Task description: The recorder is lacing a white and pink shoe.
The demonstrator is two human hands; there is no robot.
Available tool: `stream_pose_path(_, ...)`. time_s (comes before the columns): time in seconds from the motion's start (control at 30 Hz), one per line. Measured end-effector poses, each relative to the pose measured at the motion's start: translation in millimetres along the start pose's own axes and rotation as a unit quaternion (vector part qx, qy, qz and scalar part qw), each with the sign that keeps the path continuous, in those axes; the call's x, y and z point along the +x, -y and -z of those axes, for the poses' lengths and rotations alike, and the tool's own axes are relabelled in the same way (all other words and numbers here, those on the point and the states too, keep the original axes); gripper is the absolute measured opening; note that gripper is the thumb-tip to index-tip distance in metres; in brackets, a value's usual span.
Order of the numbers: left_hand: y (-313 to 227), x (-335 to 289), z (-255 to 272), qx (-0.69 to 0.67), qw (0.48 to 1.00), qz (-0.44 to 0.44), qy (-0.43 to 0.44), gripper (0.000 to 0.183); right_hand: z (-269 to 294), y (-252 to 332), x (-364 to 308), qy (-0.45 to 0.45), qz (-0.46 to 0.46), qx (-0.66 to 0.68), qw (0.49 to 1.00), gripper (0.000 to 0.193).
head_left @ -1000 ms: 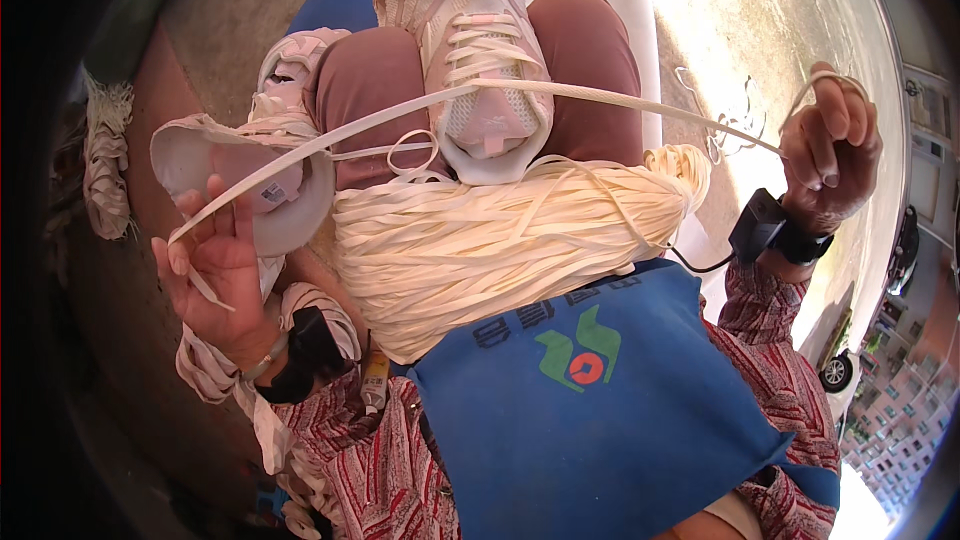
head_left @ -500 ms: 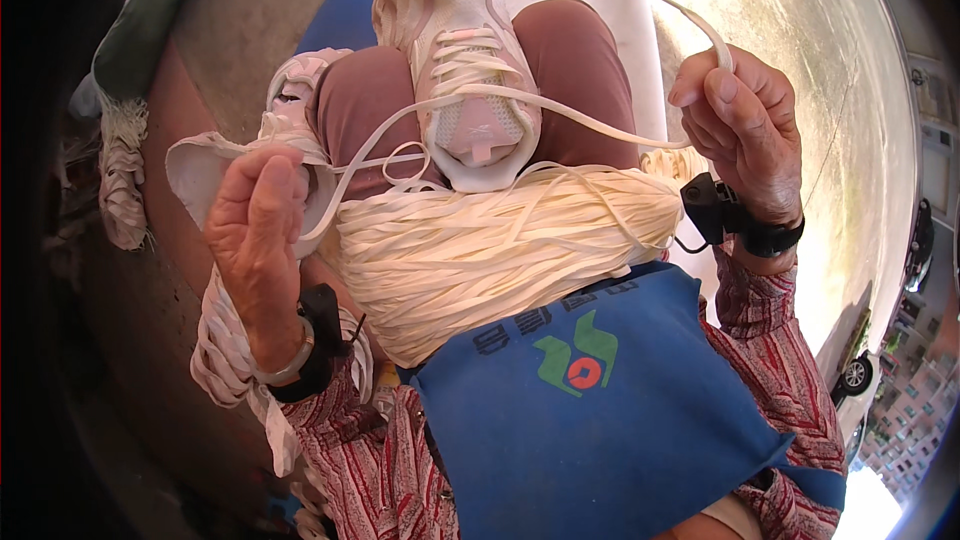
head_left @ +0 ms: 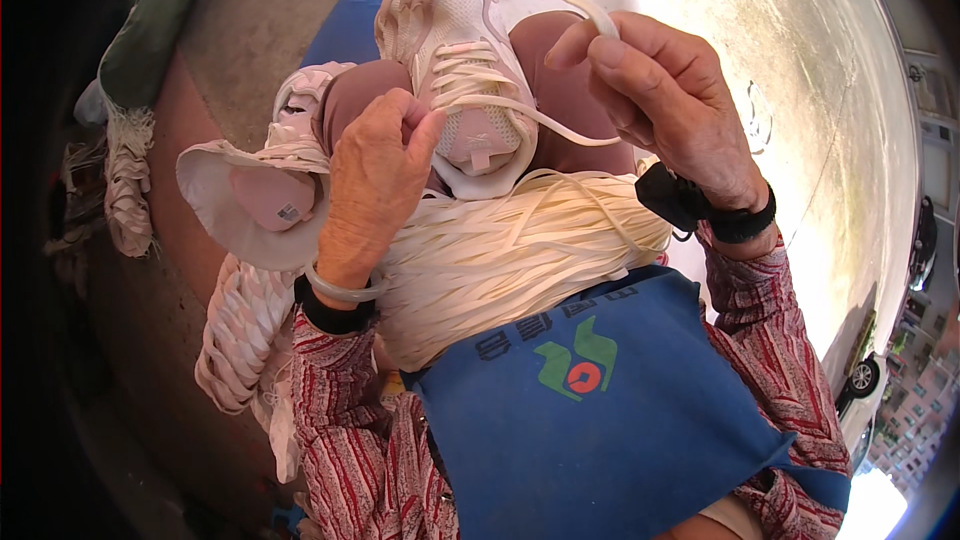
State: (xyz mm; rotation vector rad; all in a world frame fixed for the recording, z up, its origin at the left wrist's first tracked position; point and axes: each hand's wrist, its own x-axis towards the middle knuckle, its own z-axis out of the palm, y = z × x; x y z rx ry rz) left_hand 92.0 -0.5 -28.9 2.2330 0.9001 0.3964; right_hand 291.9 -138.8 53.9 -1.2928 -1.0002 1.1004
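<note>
A pale pink and white sneaker (head_left: 480, 135) rests between my knees, its heel toward the far side and a cream lace threaded through several eyelets. My right hand (head_left: 665, 100), to the right of the shoe, pinches a flat cream shoelace (head_left: 572, 132); the lace's thin tip sticks out past the thumb and index finger. At the shoe's left edge, my left hand (head_left: 380, 180) has its fingertips pressed together where the lace crosses, closed on the lace. Across my lap, just below the shoe, lies a thick bundle of cream laces (head_left: 510, 250).
A second pink and white shoe (head_left: 290, 195) lies beside my left knee. Braided bundles of pale laces (head_left: 240, 340) hang below it. A blue apron (head_left: 600, 420) covers my lap. Further left is another pale bundle (head_left: 128, 175) beside a green cloth-like thing (head_left: 165, 40).
My left hand has moved right and up to the shoe's edge. My right hand has come left toward the shoe, with the lace end still in it. The lace between them is shorter.
</note>
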Motion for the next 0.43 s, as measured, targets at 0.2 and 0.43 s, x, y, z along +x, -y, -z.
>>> stream_pose_path(0.2,2,4,13,-0.033,0.996,0.050,0.068,0.023,78,93,-11,0.156,0.154,0.370,0.903,0.019)
stream_pose_path(0.43,-14,3,23,-0.198,0.979,-0.032,-0.030,0.028,-1,92,-4,0.143,0.086,0.430,0.888,0.015)
